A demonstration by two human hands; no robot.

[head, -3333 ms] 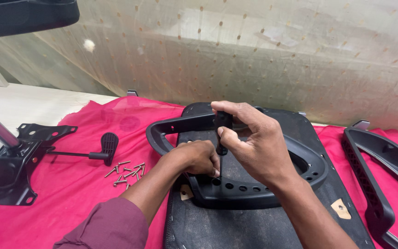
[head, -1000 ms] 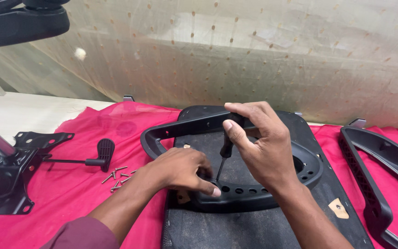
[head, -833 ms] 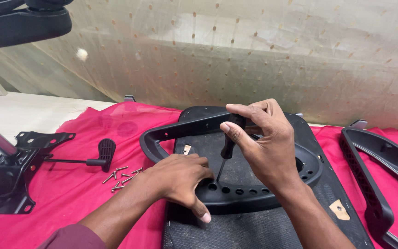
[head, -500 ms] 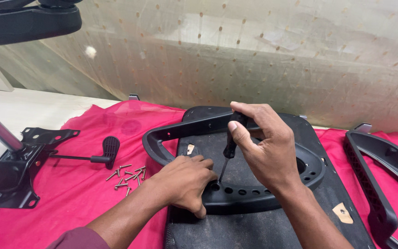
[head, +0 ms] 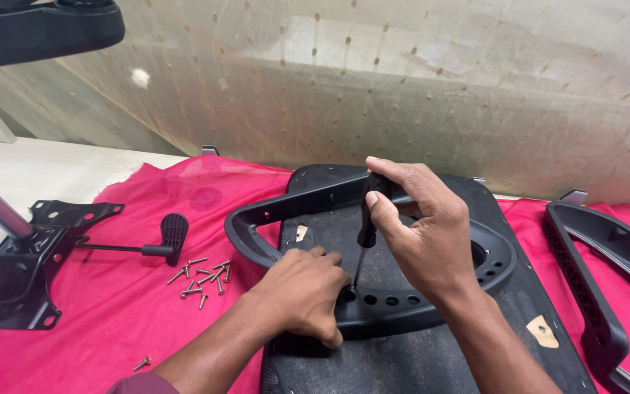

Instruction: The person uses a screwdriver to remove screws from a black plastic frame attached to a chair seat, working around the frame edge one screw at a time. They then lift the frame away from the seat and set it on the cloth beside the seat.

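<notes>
On the red cloth point(head: 111, 314), mid-scene, lies a black seat base point(head: 432, 365) with a black armrest loop point(head: 373, 310) on top. Right hand point(head: 421, 233) has its grip closed around a black screwdriver point(head: 366, 219), held upright, tip down at a hole in the loop's near edge. Left hand point(head: 308, 292) presses fingers curled on the loop just beside that tip, holding nothing. Loose screws point(head: 202, 281) lie to the left on the cloth, near a lever mechanism point(head: 38, 255). Another armrest point(head: 599, 292) lies far right.

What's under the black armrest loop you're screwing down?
The armrest loop lies on the black seat base, itself on red cloth. The left hand covers the loop's front edge.
</notes>
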